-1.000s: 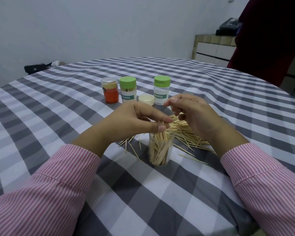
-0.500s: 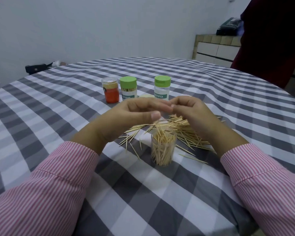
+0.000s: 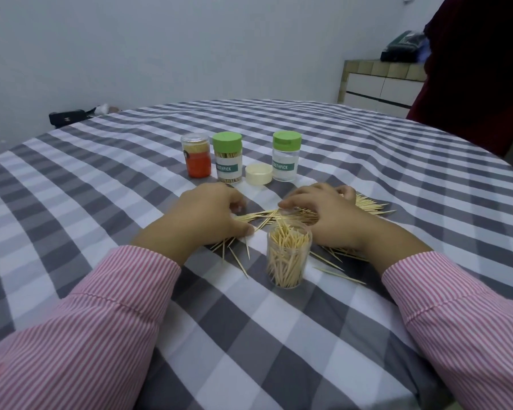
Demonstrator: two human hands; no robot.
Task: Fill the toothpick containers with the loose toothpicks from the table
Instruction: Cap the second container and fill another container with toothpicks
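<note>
A clear open toothpick container [image 3: 288, 255], packed with upright toothpicks, stands in front of me between my wrists. Loose toothpicks [image 3: 367, 206] lie scattered behind and beside it on the checked tablecloth [image 3: 107, 179]. My left hand [image 3: 208, 214] rests palm down to the container's left, its bent fingertips and thumb touching a few toothpicks. My right hand [image 3: 326, 211] lies over the main pile, fingers spread on it. Neither hand has lifted anything.
Behind the hands stand an orange-filled clear jar [image 3: 196, 156], two green-lidded toothpick containers [image 3: 228, 158] [image 3: 285, 156] and a loose cream lid [image 3: 259, 174]. A person in dark red [image 3: 474, 69] stands at the far right by a tiled counter [image 3: 379, 84].
Both hands have dropped from above the open container down onto the loose toothpicks behind it and moved apart. The container has not moved.
</note>
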